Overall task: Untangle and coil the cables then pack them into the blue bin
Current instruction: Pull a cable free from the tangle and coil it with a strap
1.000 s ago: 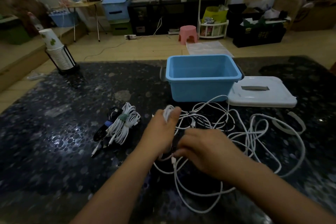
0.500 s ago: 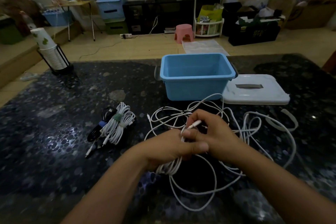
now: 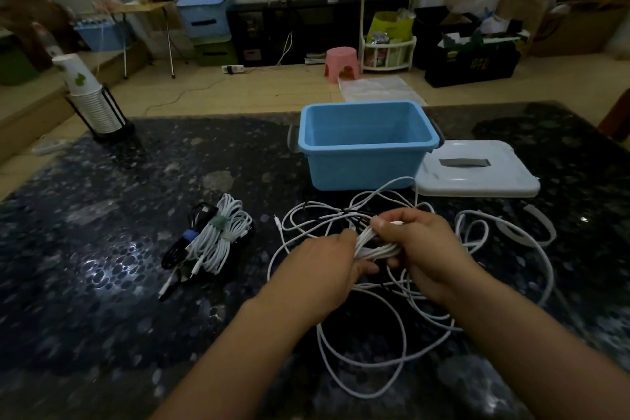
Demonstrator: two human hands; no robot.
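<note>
A tangle of white cables (image 3: 402,327) sprawls over the dark speckled table (image 3: 102,283) in front of me. My left hand (image 3: 324,266) grips a small bunch of white cable loops (image 3: 373,244). My right hand (image 3: 422,245) holds the same bunch from the right, its thumb and fingers pinching a strand near the top. The blue bin (image 3: 366,143) stands empty just beyond the tangle. To the left lies a coiled white cable bundle (image 3: 218,235) with a green tie, next to a coiled black cable (image 3: 180,245).
The bin's white lid (image 3: 477,170) lies flat to the right of the bin. A white strap (image 3: 531,225) curves on the table near the lid. A stack of paper cups in a black holder (image 3: 90,99) stands at the table's far left corner.
Both hands have lifted slightly and moved right with the bunch of loops. My right hand has shifted from holding a plug end up to pinching the loops beside my left hand.
</note>
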